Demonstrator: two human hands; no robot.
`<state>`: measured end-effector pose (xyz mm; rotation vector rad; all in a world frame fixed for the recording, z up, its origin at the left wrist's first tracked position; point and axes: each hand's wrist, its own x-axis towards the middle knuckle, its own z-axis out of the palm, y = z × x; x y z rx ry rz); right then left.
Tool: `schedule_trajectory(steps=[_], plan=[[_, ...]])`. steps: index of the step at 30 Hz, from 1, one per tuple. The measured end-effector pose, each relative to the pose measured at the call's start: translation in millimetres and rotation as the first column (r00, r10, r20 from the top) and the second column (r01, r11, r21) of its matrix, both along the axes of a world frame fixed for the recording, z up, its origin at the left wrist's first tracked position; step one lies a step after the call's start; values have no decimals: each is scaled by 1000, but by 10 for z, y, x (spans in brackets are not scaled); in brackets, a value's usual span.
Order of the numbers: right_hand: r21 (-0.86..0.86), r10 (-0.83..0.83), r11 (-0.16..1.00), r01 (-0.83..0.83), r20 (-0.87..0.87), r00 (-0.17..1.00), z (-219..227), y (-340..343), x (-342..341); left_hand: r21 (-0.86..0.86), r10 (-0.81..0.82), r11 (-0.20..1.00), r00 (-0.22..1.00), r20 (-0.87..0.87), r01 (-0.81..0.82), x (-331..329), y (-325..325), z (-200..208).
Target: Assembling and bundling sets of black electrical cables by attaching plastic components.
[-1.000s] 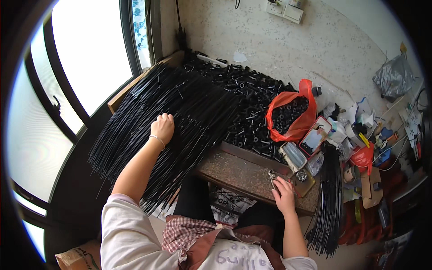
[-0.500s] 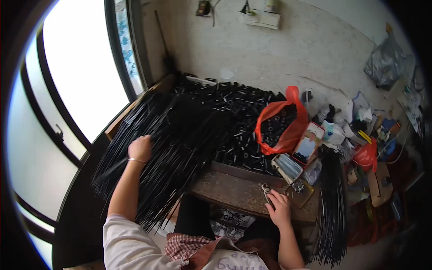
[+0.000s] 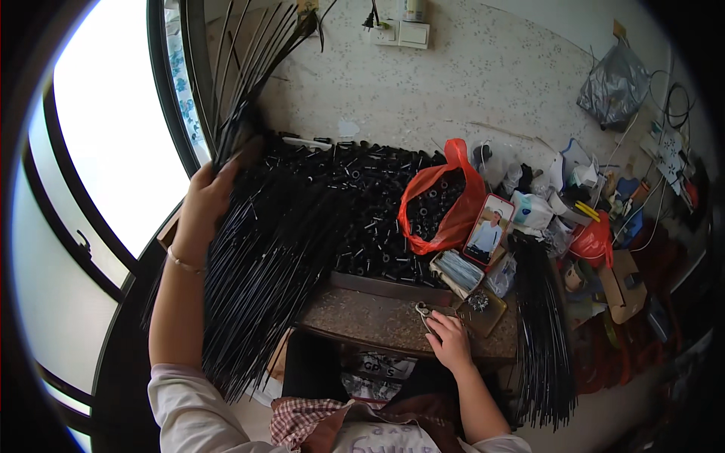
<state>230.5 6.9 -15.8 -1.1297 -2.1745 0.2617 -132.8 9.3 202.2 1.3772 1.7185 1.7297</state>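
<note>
left grip (image 3: 207, 198) clasps black strands (image 3: 243, 113), right grip (image 3: 451, 341) on pliers (image 3: 422, 309), hold unclear, over brown bench (image 3: 362, 318) by speckled wall (image 3: 498, 83).

the left hand (image 3: 205, 200) holds up black strands (image 3: 240, 113) while the right hand (image 3: 451, 343) rests on what may be pliers (image 3: 423, 309).

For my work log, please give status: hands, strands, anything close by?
Left hand up, gripping black strands. Right hand low, on metal tool. Larger strand pile close beside left hand.

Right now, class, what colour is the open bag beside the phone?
The open bag is red, best seen in the head view.
</note>
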Motion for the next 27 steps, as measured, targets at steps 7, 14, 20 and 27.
schedule_trajectory(steps=[7, 14, 20, 27], plan=[[6, -69, 998, 69, 104, 992, 60, -25, 150, 351, -19, 936, 999, 31, 7, 1027, 744, -365], [148, 85, 985, -92, 57, 995, 340, -109, 41, 338, -238, 924, 960, 144, 179, 1530, 533, -1250], [183, 274, 959, -214, -423, 864, 713, -230, -756, 458, -702, 711, 559, 441, 533, 1837, 135, -835], [-375, -28, 620, -689, -888, 459, 693, -443, -822, 322, -681, 673, 389, 620, 665, 1646, 38, -855]])
